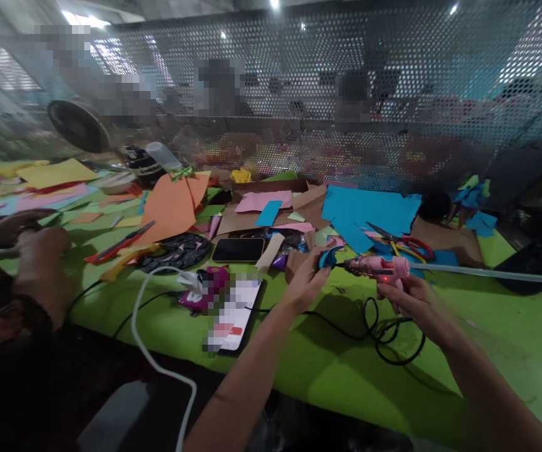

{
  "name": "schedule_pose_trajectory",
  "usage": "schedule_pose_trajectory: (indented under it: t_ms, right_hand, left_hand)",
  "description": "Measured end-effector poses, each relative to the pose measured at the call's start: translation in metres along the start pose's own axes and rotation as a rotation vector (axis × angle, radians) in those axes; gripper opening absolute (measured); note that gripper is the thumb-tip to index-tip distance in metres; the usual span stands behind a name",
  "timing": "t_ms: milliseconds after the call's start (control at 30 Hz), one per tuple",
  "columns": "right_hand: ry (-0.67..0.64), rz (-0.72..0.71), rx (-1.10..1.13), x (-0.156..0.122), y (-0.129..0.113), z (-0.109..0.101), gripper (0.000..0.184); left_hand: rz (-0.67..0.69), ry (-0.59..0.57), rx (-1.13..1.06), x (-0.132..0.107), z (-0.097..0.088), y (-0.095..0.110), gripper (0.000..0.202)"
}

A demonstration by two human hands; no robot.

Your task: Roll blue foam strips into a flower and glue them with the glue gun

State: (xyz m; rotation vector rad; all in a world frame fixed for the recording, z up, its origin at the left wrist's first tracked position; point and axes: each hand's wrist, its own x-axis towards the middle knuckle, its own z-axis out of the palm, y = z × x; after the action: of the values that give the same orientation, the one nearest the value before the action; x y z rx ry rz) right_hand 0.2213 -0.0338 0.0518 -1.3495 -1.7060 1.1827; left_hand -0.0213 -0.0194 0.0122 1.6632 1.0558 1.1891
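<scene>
My right hand [414, 301] grips a pink glue gun [379, 266] whose red light glows, with a long clear glue stick [497, 272] jutting out to the right. The gun's nozzle points left at a small blue paper piece [330, 257] pinched in my left hand [306, 279]. Both hands hover just above the green table [510, 339]. The gun's black cord [384, 329] loops on the table beneath them.
Coloured paper sheets lie scattered across the table, with a blue sheet [365, 213] and red-handled scissors [405, 245] behind my hands. Two phones [238, 250] [236, 314] and a white cable [155, 351] lie to the left. Another person's hands [36, 245] work at far left. A perforated screen [346, 94] stands behind.
</scene>
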Motion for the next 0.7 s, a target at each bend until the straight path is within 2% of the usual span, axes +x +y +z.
schedule_pose_trajectory:
  t_ms: [467,700]
  right_hand:
    - [-0.051,0.000,0.005,-0.0012,0.0033,-0.0006,0.045]
    - [-0.022,-0.044,-0.024,-0.0012,0.0028,-0.0010,0.042]
  left_hand:
    - [0.030,0.005,0.032,0.0012,-0.0001,0.0028,0.046]
    - [0.013,0.002,0.009,0.0010,0.0003,0.0013,0.046]
